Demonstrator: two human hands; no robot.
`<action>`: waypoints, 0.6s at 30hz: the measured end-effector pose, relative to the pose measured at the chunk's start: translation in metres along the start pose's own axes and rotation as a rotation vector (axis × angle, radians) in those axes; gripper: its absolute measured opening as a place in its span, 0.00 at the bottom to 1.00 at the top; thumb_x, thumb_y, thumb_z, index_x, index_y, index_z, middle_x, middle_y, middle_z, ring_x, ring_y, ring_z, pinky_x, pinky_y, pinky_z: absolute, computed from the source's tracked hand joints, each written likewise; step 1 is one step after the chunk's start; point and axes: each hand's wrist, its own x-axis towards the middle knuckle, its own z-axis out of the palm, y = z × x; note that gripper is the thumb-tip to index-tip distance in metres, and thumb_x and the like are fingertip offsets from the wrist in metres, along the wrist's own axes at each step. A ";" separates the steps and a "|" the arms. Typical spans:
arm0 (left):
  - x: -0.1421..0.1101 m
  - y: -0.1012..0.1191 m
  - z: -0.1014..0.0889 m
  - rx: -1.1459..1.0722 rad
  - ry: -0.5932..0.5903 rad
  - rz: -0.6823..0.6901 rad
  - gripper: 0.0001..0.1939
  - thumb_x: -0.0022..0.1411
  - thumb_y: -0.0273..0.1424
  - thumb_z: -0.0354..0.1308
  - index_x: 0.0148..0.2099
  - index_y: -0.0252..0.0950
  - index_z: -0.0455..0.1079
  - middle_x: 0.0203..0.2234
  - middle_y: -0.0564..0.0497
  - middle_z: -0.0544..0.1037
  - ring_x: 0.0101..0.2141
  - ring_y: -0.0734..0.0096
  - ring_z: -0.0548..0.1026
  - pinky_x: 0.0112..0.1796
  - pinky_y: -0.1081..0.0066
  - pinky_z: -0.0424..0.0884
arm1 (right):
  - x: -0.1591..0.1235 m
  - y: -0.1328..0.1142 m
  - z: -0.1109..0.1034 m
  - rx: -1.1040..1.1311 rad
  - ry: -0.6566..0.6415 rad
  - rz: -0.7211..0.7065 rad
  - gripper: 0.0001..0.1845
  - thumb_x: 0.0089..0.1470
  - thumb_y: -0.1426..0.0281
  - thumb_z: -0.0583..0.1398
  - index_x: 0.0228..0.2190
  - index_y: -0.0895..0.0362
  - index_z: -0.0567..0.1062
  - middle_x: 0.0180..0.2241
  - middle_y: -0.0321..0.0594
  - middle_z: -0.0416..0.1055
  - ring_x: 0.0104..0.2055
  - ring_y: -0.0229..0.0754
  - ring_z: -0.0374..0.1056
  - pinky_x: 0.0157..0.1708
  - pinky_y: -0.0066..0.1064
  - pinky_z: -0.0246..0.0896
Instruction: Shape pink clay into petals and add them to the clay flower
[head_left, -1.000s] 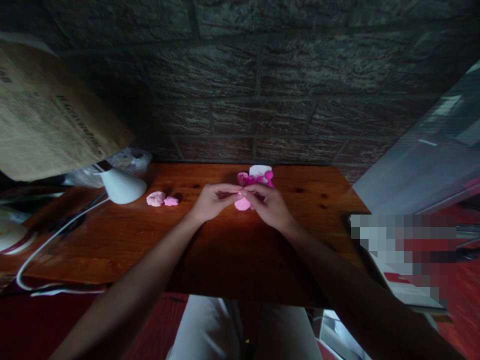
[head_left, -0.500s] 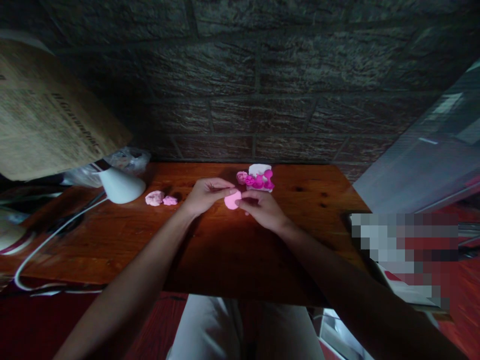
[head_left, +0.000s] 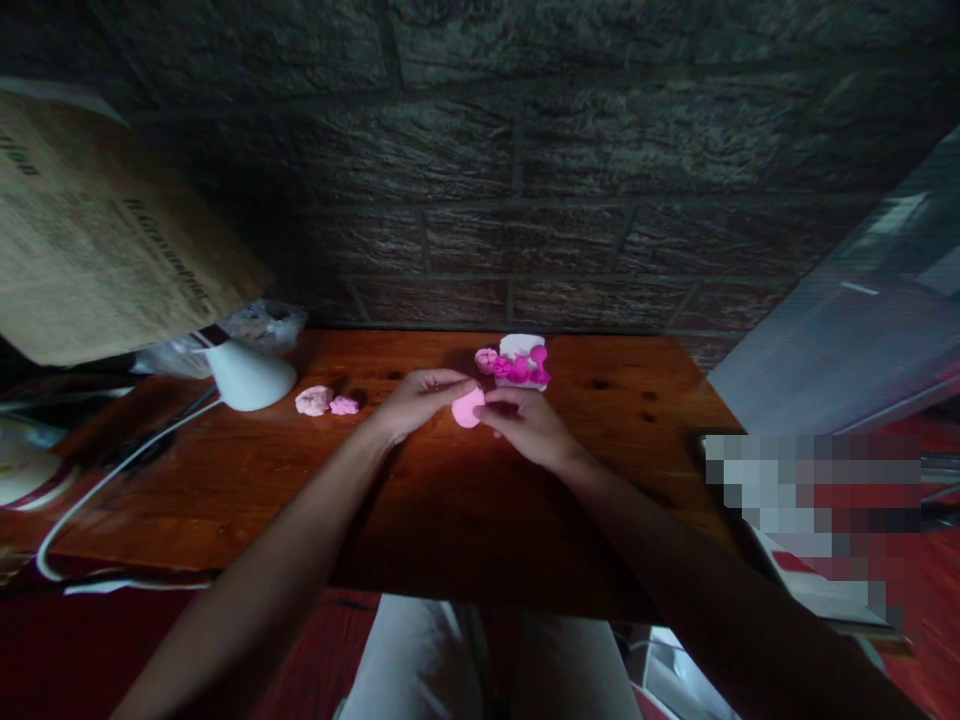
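Observation:
A flat, round piece of light pink clay is held between my two hands above the table. My left hand pinches its upper edge with the thumb. From the other side, my right hand has its thumb and fingers closed on the right edge. Just beyond the hands lies a white slab with bright magenta rounded pieces on and against it. A pale pink rolled lump sits at its left. Farther left are a larger pale pink lump and a smaller pink one.
A white lamp base with a cord and a printed paper shade stands on the left of the wooden table. A plastic bag lies behind it. A stone-block wall rises at the back.
The whole view has shifted slightly, so things appear a little lower. Both hands keep their hold on the pink clay disc, with hardly any movement of the fingers.

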 end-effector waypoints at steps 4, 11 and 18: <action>0.000 -0.001 0.000 -0.004 -0.039 -0.027 0.17 0.53 0.43 0.71 0.37 0.34 0.82 0.30 0.47 0.84 0.29 0.70 0.78 0.33 0.71 0.73 | 0.000 0.001 0.000 0.011 -0.019 -0.007 0.10 0.52 0.66 0.65 0.35 0.60 0.80 0.26 0.36 0.76 0.23 0.35 0.69 0.26 0.27 0.63; -0.002 0.005 0.002 0.102 -0.052 -0.012 0.19 0.56 0.47 0.68 0.31 0.33 0.79 0.24 0.50 0.80 0.25 0.74 0.74 0.29 0.74 0.67 | 0.000 0.003 0.000 0.011 -0.007 0.000 0.10 0.53 0.66 0.65 0.35 0.59 0.80 0.27 0.36 0.77 0.24 0.34 0.69 0.26 0.26 0.63; -0.002 0.006 0.008 0.166 0.024 0.151 0.18 0.57 0.45 0.68 0.31 0.33 0.78 0.26 0.50 0.81 0.26 0.72 0.74 0.31 0.73 0.69 | 0.001 0.004 0.000 0.014 0.012 -0.013 0.10 0.53 0.65 0.65 0.35 0.58 0.80 0.26 0.35 0.76 0.23 0.34 0.68 0.24 0.26 0.62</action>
